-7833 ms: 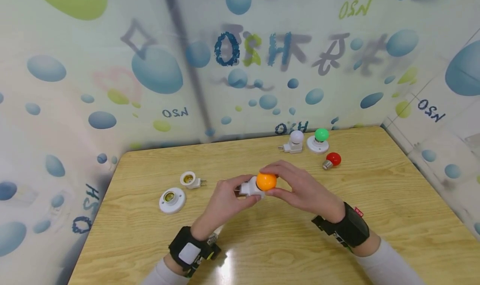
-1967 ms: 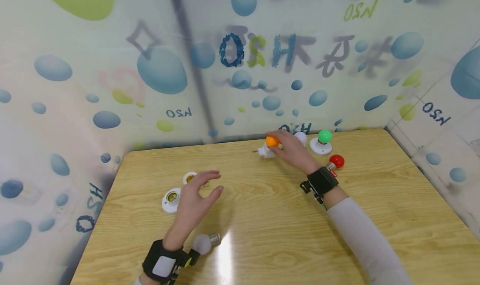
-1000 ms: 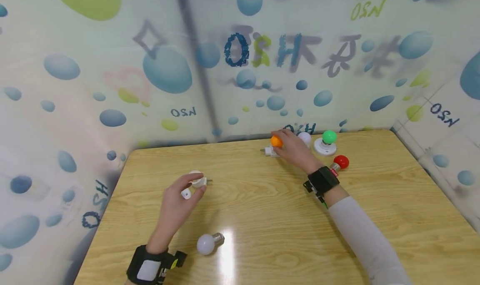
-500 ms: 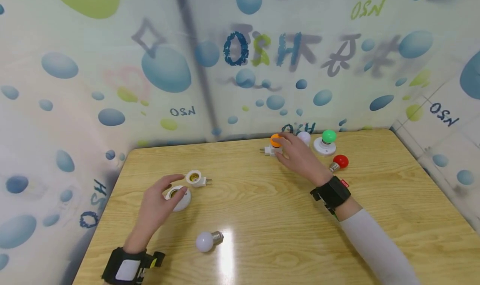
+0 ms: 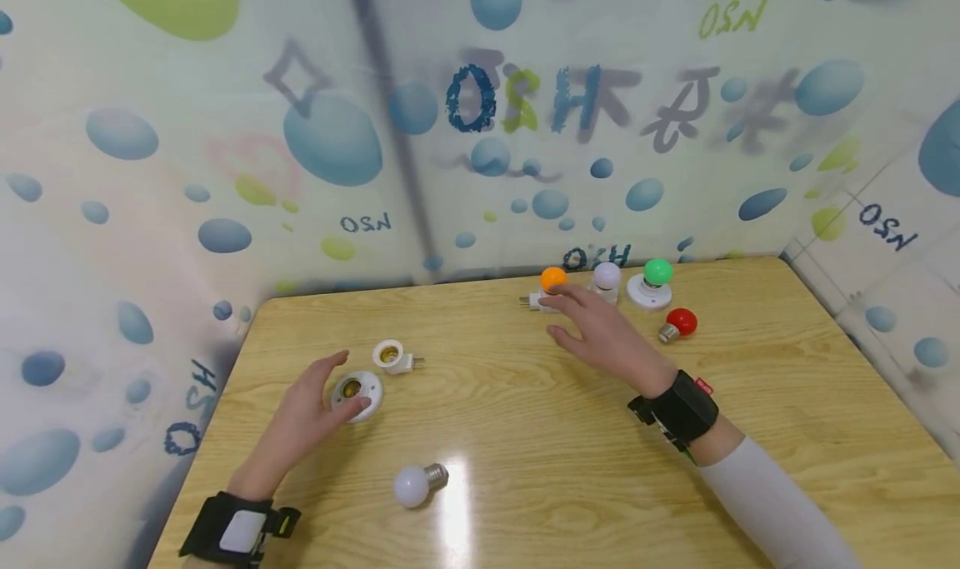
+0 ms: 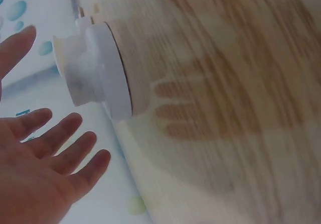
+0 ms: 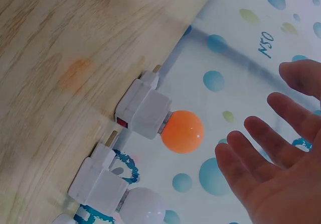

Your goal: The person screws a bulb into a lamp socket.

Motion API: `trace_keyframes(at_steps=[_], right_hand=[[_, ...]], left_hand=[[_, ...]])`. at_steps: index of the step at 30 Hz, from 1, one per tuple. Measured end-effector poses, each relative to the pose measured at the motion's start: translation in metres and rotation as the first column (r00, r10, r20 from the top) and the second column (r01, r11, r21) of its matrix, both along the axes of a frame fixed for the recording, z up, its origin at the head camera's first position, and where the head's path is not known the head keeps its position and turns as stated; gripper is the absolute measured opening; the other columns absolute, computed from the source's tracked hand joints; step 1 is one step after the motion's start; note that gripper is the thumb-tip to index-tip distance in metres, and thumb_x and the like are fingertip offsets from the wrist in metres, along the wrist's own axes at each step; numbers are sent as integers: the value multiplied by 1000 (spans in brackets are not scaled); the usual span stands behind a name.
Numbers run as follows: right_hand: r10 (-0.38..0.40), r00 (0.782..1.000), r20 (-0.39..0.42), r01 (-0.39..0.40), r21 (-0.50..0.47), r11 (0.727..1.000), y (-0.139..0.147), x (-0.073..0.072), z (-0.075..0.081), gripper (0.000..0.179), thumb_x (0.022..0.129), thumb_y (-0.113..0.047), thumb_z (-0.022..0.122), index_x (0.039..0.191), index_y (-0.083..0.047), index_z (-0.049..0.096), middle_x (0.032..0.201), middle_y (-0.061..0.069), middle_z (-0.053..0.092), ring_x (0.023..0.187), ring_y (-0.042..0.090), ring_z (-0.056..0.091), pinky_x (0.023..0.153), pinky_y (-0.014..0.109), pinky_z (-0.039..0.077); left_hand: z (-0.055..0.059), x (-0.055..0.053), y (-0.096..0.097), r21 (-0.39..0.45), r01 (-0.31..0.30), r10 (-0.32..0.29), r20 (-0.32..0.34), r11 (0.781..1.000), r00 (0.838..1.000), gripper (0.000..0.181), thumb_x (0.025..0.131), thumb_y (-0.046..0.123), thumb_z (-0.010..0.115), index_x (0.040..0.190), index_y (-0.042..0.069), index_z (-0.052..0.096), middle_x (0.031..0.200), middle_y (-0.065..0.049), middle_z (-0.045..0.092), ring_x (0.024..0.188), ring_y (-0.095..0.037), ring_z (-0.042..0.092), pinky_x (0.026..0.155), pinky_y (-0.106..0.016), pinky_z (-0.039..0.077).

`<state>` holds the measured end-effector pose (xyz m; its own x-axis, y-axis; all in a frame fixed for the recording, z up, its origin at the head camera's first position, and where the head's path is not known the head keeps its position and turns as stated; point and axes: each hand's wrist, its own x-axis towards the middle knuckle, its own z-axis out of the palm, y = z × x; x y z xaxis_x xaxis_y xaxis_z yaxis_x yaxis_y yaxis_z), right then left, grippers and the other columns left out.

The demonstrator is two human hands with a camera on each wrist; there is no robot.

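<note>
Left hand [image 5: 298,419] and right hand [image 5: 603,334] are loosely spread, both empty. Best draw clear of the orange bulb [image 5: 553,278], near the tabletop [image 5: 517,452]'s far edge, without nudging it; steady the round socket [image 5: 356,383], nearer the left edge, by its rim

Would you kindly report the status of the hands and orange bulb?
Left hand empty, near round socket. Right hand empty, near orange bulb. Bulb upright in plug adapter. Upright white bulb close on its right.

worktop [image 5: 517,461]: wood-grained, smooth, glossy under reflected light. orange bulb [image 7: 183,132]: smooth, glossy, plastic-looking. round lamp holder [image 5: 366,386]: smooth plastic-looking body, metallic socket lining [image 5: 351,389]. loose white bulb [image 5: 412,486]: smooth globe, ridged metal screw base [image 5: 437,476]. plug-in lamp holder [image 5: 400,362]: metal pins [image 5: 418,362]. sleeve [image 5: 776,502]: matt cloth.
</note>
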<state>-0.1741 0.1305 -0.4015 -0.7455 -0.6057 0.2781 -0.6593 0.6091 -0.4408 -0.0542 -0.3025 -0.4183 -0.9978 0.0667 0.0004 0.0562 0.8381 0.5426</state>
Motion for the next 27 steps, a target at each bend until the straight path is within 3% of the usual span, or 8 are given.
trace_keyframes(at_steps=[6,15,22,27], right_hand=[[17,1000,12,-17,-11,1000,-2,9,4,43,101,-21,70,141,-8,61,147,17,53,129,36,55,107,53,48],[55,998,-6,-55,9,998,-4,21,3,43,99,-20,73,139,-8,63,147,16,54,131,36,54,107,53,48],[54,998,13,-55,31,998,-3,28,-2,44,98,-21,74,139,-8,63,149,16,53,134,35,53,108,54,47],[46,998,31,-47,36,998,-1,29,-4,43,99,-22,73,139,-8,63,150,15,52,135,35,52,108,54,47]], left_hand=[[-10,-6,-4,-57,32,-28,71,998,997,91,86,33,86,151,-10,39,146,-37,45,134,-55,45,106,-67,41],[-18,-8,-7,-114,61,-50,98,992,994,99,79,35,92,148,-12,40,142,-38,47,130,-55,48,105,-66,42],[-22,-12,-7,-164,88,-76,75,983,994,91,80,29,91,146,-13,43,144,-36,49,132,-55,46,109,-66,39],[-23,-13,-5,-163,69,-56,82,984,995,84,80,26,91,142,-13,49,140,-34,54,128,-53,51,106,-65,42]])
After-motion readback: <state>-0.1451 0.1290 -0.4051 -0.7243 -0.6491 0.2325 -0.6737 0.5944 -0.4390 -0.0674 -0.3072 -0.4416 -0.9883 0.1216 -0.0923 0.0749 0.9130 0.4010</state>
